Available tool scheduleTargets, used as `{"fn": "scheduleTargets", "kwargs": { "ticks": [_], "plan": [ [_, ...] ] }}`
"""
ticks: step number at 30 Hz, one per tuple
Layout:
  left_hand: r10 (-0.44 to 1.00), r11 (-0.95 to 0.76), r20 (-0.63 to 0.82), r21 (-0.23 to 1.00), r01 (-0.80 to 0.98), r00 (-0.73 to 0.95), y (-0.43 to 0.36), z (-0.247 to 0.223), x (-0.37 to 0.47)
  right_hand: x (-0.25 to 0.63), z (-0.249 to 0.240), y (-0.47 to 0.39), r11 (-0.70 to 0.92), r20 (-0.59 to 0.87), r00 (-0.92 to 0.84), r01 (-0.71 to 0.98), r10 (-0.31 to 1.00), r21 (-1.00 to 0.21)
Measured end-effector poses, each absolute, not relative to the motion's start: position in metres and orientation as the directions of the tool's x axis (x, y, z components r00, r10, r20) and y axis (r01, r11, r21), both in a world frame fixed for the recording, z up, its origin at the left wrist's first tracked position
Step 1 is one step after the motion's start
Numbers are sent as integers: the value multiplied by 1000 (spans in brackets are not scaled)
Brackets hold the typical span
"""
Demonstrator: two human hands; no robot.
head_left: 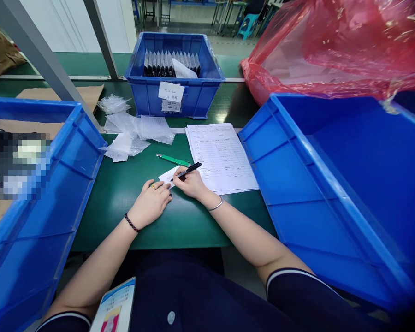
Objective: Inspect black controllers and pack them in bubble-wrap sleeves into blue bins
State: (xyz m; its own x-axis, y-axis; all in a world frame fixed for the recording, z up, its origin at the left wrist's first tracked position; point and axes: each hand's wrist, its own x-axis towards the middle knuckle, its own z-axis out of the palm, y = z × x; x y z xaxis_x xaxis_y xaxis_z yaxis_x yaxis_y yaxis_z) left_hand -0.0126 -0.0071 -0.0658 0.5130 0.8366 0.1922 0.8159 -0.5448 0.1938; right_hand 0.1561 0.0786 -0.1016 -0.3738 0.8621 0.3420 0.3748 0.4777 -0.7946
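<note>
My right hand (191, 183) is closed around a black pen (192, 168), its tip down on a small white slip of paper (166, 177). My left hand (149, 203) lies palm down on the green table, fingers stretched out and their tips at the slip's lower edge. A small dark thing shows at its thumb; I cannot make out what it is. Just beyond the slip lies a green utility knife (174, 160). Printed form sheets (224, 157) are stacked beside my right hand, partly under the wrist.
Clear plastic bags (152, 128) and white slips (121, 144) lie at the back left. A labelled blue bin (173, 99) at the back holds a row of bagged items. Large blue bins stand left (62, 193) and right (280, 161). A red plastic bag (332, 50) bulges behind.
</note>
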Motion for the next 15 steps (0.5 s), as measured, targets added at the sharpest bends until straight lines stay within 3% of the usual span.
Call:
{"fn": "scheduleTargets", "kwargs": {
  "ticks": [15],
  "plan": [
    [843, -535, 180, 204, 819, 506, -7, -66, -12, 156, -101, 79, 473, 334, -382, 367, 862, -801]
  ]
}}
